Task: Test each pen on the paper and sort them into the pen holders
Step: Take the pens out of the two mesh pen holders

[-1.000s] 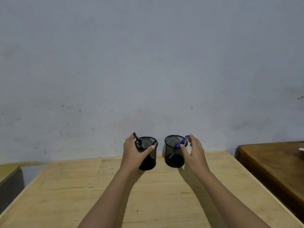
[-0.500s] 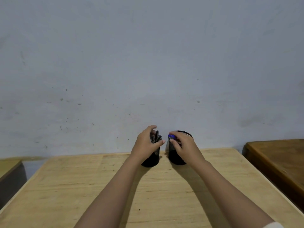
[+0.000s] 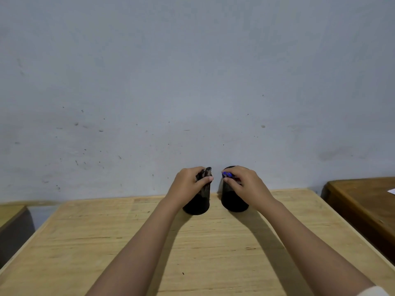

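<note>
Two black mesh pen holders stand side by side at the far edge of the wooden table (image 3: pixel 149 242). My left hand (image 3: pixel 188 186) sits over the left holder (image 3: pixel 199 205) and its fingers curl round dark pens (image 3: pixel 207 172) that stick out of the top. My right hand (image 3: pixel 245 185) sits over the right holder (image 3: pixel 232 202) and pinches a blue pen (image 3: pixel 226 174) at the rim. The holders' openings are mostly hidden by my hands. No paper lies on this table.
A grey wall rises right behind the holders. A darker wooden table (image 3: pixel 363 201) stands to the right, with a white scrap (image 3: pixel 386 191) at its far edge. Another table's corner (image 3: pixel 10 212) shows at the left.
Both hands have moved from the holders' sides up over their tops and closed on the pens. The view has tilted, so the holders sit a little further apart.
</note>
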Motion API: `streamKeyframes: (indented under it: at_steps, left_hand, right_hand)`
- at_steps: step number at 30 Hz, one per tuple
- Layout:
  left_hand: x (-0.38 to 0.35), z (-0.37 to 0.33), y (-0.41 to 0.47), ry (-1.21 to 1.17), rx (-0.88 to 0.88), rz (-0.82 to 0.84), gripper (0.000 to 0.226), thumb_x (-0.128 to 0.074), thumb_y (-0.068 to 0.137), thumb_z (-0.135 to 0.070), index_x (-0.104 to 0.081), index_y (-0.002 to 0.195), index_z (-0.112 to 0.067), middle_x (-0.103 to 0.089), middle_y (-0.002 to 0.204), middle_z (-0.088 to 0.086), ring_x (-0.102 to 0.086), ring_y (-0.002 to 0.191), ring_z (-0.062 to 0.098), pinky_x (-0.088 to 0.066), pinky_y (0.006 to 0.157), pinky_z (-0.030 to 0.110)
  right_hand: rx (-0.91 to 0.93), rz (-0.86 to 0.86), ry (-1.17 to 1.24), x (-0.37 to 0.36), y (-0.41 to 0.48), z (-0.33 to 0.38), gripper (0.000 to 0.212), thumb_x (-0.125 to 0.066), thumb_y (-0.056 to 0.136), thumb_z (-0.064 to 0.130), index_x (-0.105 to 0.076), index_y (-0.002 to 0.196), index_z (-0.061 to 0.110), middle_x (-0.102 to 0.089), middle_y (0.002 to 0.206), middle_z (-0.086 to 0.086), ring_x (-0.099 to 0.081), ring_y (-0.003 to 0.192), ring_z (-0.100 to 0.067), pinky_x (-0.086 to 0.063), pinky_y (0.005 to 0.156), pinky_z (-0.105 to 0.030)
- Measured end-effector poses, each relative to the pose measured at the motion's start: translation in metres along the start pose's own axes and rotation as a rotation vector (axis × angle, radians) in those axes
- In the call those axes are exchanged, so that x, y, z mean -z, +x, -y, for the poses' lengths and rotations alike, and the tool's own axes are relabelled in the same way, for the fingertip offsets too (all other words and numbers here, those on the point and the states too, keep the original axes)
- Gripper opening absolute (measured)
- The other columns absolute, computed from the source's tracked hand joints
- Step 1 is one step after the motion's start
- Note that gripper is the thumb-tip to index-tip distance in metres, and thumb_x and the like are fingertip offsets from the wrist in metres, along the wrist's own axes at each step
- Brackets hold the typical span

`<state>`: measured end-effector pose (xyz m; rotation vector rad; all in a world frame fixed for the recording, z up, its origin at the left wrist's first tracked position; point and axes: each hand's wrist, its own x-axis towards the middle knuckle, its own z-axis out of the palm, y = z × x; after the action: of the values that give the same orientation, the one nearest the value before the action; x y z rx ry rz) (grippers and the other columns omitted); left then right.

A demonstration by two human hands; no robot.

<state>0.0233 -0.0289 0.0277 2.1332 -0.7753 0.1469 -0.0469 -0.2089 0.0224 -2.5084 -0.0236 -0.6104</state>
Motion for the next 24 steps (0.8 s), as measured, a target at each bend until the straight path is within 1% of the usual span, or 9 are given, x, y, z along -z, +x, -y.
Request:
streamKeyframes:
  at_steps: [1, 6, 9, 11, 13, 16, 20, 22, 24]
  left_hand:
    - [0.0, -0.001, 0.0, 0.013, -0.002, 0.001, 0.024, -0.061, 0.087, -0.036, -0.067, 0.094, -0.013, -0.066, 0.075, 0.011, -0.058, 0.068, 0.022, -0.042, 0.06, 0.029]
    - [0.001, 0.0, 0.002, 0.042, 0.009, -0.019, 0.023, -0.06, 0.089, -0.034, -0.064, 0.091, -0.012, -0.056, 0.062, -0.001, -0.047, 0.057, 0.011, -0.033, 0.052, 0.02]
    - [0.002, 0.001, 0.003, 0.023, 0.02, -0.029, 0.025, -0.059, 0.089, -0.035, -0.064, 0.094, -0.012, -0.063, 0.073, 0.009, -0.053, 0.064, 0.019, -0.04, 0.058, 0.029]
    - [0.002, 0.001, 0.004, -0.006, 0.016, -0.047, 0.023, -0.059, 0.089, -0.036, -0.064, 0.094, -0.013, -0.065, 0.076, 0.011, -0.058, 0.071, 0.024, -0.045, 0.063, 0.035]
    - [0.002, 0.001, 0.004, -0.009, 0.015, -0.06, 0.023, -0.06, 0.088, -0.035, -0.064, 0.093, -0.013, -0.065, 0.076, 0.012, -0.06, 0.074, 0.027, -0.046, 0.065, 0.036]
    - [0.004, -0.003, 0.003, -0.009, 0.007, -0.073, 0.023, -0.06, 0.088, -0.035, -0.063, 0.092, -0.012, -0.063, 0.073, 0.009, -0.059, 0.071, 0.026, -0.046, 0.064, 0.034]
    - [0.016, -0.018, 0.002, -0.078, -0.024, -0.098, 0.018, -0.062, 0.087, -0.034, -0.066, 0.096, -0.018, -0.07, 0.085, 0.008, -0.065, 0.083, 0.023, -0.053, 0.075, 0.043]
    - [0.026, -0.032, 0.0, -0.085, -0.051, -0.112, 0.018, -0.062, 0.087, -0.033, -0.066, 0.097, -0.017, -0.07, 0.085, 0.007, -0.066, 0.084, 0.024, -0.053, 0.076, 0.042]
    - [0.036, -0.047, -0.002, -0.101, -0.092, -0.124, 0.019, -0.062, 0.087, -0.032, -0.066, 0.097, -0.016, -0.07, 0.083, 0.01, -0.066, 0.08, 0.027, -0.054, 0.074, 0.046]
  right_hand:
    - [0.003, -0.006, -0.002, 0.0, 0.0, 0.0, 0.024, -0.053, 0.092, 0.026, -0.064, 0.112, 0.02, -0.065, 0.11, 0.007, -0.058, 0.102, -0.012, -0.049, 0.087, -0.034]
    - [0.008, -0.009, -0.012, 0.001, 0.001, 0.0, 0.025, -0.052, 0.093, 0.026, -0.064, 0.114, 0.019, -0.067, 0.112, 0.005, -0.059, 0.103, -0.014, -0.049, 0.087, -0.032]
    - [0.001, -0.016, 0.004, 0.002, 0.001, 0.001, 0.023, -0.052, 0.093, 0.024, -0.065, 0.111, 0.019, -0.068, 0.109, 0.004, -0.06, 0.101, -0.014, -0.049, 0.087, -0.033]
    - [-0.01, -0.027, 0.017, 0.003, 0.002, 0.0, 0.021, -0.052, 0.093, 0.024, -0.065, 0.108, 0.02, -0.069, 0.104, 0.005, -0.06, 0.098, -0.015, -0.05, 0.085, -0.035]
    - [-0.024, -0.036, 0.029, 0.004, 0.002, 0.0, 0.019, -0.051, 0.093, 0.024, -0.065, 0.105, 0.021, -0.069, 0.1, 0.005, -0.06, 0.094, -0.015, -0.05, 0.082, -0.037]
    - [-0.027, -0.05, 0.021, 0.007, -0.001, 0.002, 0.019, -0.051, 0.092, 0.025, -0.065, 0.106, 0.02, -0.069, 0.1, 0.002, -0.06, 0.093, -0.017, -0.05, 0.081, -0.038]
    - [-0.005, -0.084, 0.014, 0.021, -0.001, 0.011, 0.022, -0.052, 0.093, 0.024, -0.063, 0.11, 0.019, -0.068, 0.105, 0.001, -0.061, 0.097, -0.019, -0.05, 0.083, -0.039]
    - [0.005, -0.109, 0.027, 0.033, -0.002, 0.021, 0.021, -0.052, 0.092, 0.023, -0.064, 0.109, 0.019, -0.069, 0.104, 0.001, -0.062, 0.097, -0.02, -0.051, 0.084, -0.041]
    - [0.026, -0.133, 0.044, 0.047, -0.004, 0.031, 0.02, -0.053, 0.092, 0.023, -0.064, 0.107, 0.019, -0.069, 0.102, 0.001, -0.063, 0.095, -0.02, -0.051, 0.083, -0.043]
